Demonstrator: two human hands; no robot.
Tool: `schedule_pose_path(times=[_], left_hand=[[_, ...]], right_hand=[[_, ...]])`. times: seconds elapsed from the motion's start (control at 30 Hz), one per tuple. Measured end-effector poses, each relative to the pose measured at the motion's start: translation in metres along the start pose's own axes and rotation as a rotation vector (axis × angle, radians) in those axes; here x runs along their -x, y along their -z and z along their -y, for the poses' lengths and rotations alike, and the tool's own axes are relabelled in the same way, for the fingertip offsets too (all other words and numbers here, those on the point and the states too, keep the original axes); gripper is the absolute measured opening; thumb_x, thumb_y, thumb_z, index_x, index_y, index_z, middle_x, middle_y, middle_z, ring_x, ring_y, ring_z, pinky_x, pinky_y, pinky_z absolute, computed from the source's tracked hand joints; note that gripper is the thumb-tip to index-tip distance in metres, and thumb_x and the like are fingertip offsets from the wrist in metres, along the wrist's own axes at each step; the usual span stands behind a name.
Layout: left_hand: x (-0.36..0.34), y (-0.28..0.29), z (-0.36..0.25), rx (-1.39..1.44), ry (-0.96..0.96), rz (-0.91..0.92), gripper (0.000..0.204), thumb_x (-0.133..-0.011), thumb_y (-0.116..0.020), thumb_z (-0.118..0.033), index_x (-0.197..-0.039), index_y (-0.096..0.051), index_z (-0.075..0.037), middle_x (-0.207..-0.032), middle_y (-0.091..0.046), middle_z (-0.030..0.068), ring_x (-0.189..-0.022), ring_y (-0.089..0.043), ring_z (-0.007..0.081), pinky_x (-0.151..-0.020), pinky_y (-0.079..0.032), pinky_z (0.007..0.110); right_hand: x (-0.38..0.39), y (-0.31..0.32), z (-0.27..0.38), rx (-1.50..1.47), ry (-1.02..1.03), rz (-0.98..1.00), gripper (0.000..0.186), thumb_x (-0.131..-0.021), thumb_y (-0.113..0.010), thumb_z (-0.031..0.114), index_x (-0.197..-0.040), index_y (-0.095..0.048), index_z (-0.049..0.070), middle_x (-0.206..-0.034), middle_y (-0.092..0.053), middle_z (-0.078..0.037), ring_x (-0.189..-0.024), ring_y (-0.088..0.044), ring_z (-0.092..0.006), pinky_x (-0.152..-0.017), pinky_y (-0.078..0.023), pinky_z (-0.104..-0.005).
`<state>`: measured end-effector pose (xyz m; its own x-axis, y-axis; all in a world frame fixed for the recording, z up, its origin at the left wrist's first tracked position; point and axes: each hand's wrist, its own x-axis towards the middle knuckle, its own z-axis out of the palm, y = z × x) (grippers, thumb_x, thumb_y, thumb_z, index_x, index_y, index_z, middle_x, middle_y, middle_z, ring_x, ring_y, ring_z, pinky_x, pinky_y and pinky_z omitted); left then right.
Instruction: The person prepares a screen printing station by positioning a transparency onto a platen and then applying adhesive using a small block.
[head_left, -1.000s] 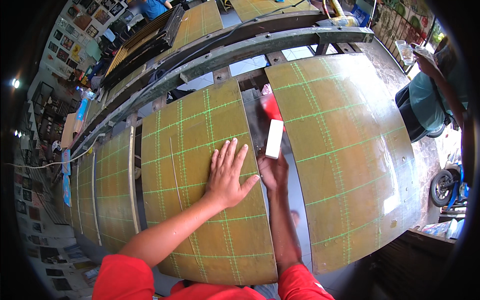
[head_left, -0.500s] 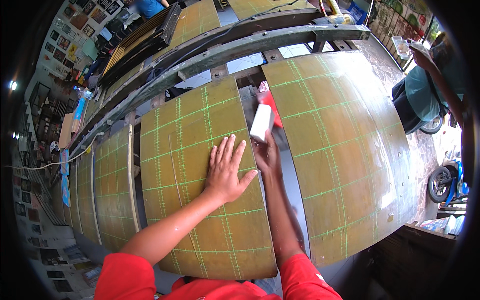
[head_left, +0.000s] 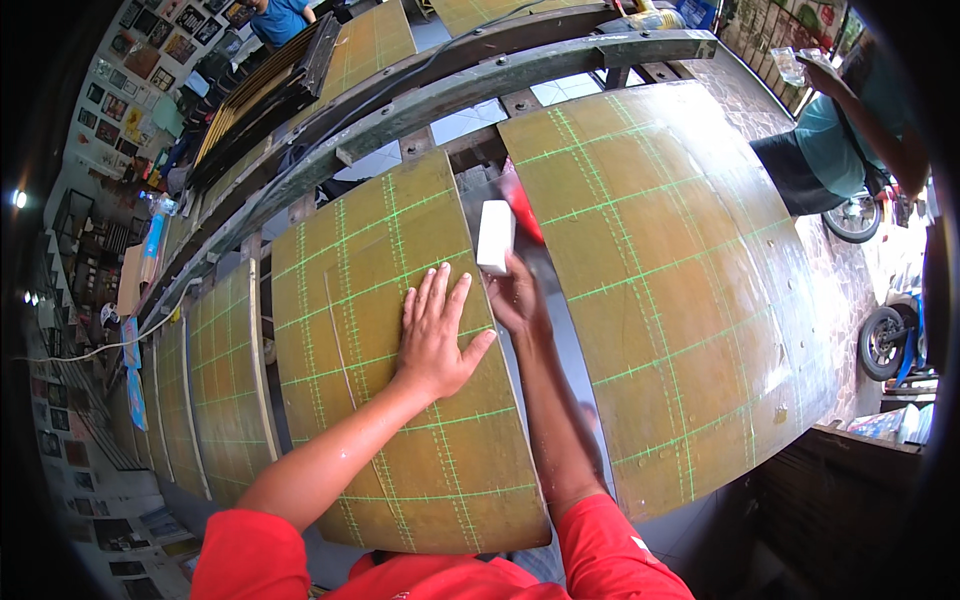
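Observation:
My left hand [head_left: 435,340] lies palm down, fingers spread, on a yellow-olive board [head_left: 365,260] marked with a green grid. My right hand [head_left: 515,300] is in the narrow gap to its right, gripping an upright white rectangular block [head_left: 496,235] beside that board's right edge; some of its fingers are hidden. A similar gridded board [head_left: 680,300] lies across the gap, with glare on its right side. A red thing [head_left: 523,210], too unclear to name, shows in the gap behind the block.
A metal rail [head_left: 660,45] with a dark cable runs behind the boards; more boards [head_left: 215,400] line the left. A dark slatted frame [head_left: 265,90] lies beyond. A person [head_left: 830,150] at right holds clear containers [head_left: 788,66]; another [head_left: 275,25] is at back left. A motorbike [head_left: 885,345] stands right.
My right hand has moved the white block a little away from me and leftward, toward the left board's edge. My left hand stays flat. The whole view has shifted slightly.

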<state>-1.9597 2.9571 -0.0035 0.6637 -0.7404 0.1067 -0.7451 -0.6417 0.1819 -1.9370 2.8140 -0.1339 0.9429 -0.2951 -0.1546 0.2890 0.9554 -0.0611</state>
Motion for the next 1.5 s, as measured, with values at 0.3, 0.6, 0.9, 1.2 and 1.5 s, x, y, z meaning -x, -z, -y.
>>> schedule_pose_path(times=[0.3, 0.6, 0.9, 1.2, 1.5], left_hand=[[0.002, 0.000, 0.001, -0.006, -0.006, -0.011, 0.075, -0.092, -0.047, -0.054, -0.148, -0.031, -0.006, -0.152, -0.025, 0.0247, -0.142, -0.022, 0.0419, -0.115, -0.013, 0.053], [0.002, 0.000, 0.000, -0.018, -0.007, -0.038, 0.074, -0.092, -0.049, -0.053, -0.148, -0.031, -0.008, -0.153, -0.026, 0.0232, -0.142, -0.023, 0.0408, -0.115, -0.014, 0.053], [0.004, -0.005, 0.004, -0.023, 0.000, -0.055, 0.073, -0.092, -0.048, -0.054, -0.148, -0.031, -0.009, -0.154, -0.025, 0.0214, -0.142, -0.023, 0.0390, -0.115, -0.015, 0.053], [0.005, -0.011, 0.006, -0.042, -0.017, -0.088, 0.072, -0.093, -0.049, -0.053, -0.148, -0.032, -0.010, -0.154, -0.026, 0.0208, -0.143, -0.023, 0.0368, -0.116, -0.015, 0.051], [0.002, -0.010, 0.004, -0.035, -0.011, -0.084, 0.072, -0.092, -0.051, -0.052, -0.148, -0.032, -0.010, -0.154, -0.026, 0.0201, -0.143, -0.022, 0.0362, -0.116, -0.014, 0.052]], right_hand=[[0.053, 0.027, 0.010, -0.178, 0.002, 0.180, 0.024, -0.093, -0.059, 0.019, -0.114, -0.058, 0.007, -0.105, -0.065, -0.005, -0.095, -0.062, -0.0189, -0.082, -0.048, -0.0364], [0.115, 0.042, 0.013, -0.084, -0.032, 0.181, 0.025, -0.092, -0.062, 0.021, -0.112, -0.058, 0.007, -0.106, -0.064, -0.005, -0.094, -0.060, -0.0194, -0.082, -0.045, -0.0376], [0.225, 0.031, 0.001, -0.114, 0.061, -0.073, 0.042, -0.086, -0.064, 0.006, -0.126, -0.052, 0.008, -0.098, -0.058, -0.005, -0.088, -0.054, -0.0202, -0.087, -0.046, -0.0359], [0.314, 0.064, 0.005, -0.016, 0.124, -0.209, 0.061, -0.078, -0.074, 0.005, -0.131, -0.045, 0.009, -0.109, -0.061, -0.009, -0.096, -0.063, -0.0241, -0.080, -0.053, -0.0406], [0.256, 0.072, 0.025, 0.021, -0.011, -0.305, 0.039, -0.097, -0.054, 0.025, -0.130, -0.049, 0.005, -0.107, -0.062, -0.006, -0.091, -0.059, -0.0225, -0.086, -0.048, -0.0384]])
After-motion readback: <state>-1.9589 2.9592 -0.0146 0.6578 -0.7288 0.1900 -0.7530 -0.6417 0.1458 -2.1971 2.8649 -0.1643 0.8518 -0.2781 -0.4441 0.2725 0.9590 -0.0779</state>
